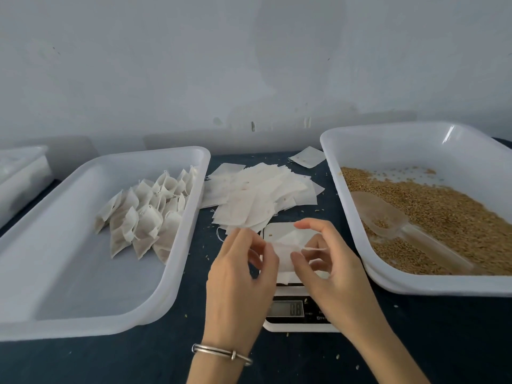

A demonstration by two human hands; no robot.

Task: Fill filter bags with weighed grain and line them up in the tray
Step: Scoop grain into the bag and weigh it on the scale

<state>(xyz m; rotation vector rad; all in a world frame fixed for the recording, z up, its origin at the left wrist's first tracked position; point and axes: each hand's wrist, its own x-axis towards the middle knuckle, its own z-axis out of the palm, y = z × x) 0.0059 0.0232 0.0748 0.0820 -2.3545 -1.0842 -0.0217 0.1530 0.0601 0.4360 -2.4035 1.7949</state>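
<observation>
At lower centre, the left hand and right hand both pinch one empty filter bag just above the scale, fingers working at its mouth. This looks like the bag-opening step, before any grain goes in. Next comes the scoop, lying in the grain tray at right, so one hand must let go. Filled bags lean in rows in the left tray; spare bags are heaped at centre.

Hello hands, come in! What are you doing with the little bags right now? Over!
Both hands, left and right, pinching one empty filter bag above the scale. Scoop lying in the grain tray. Nothing in the way.
</observation>
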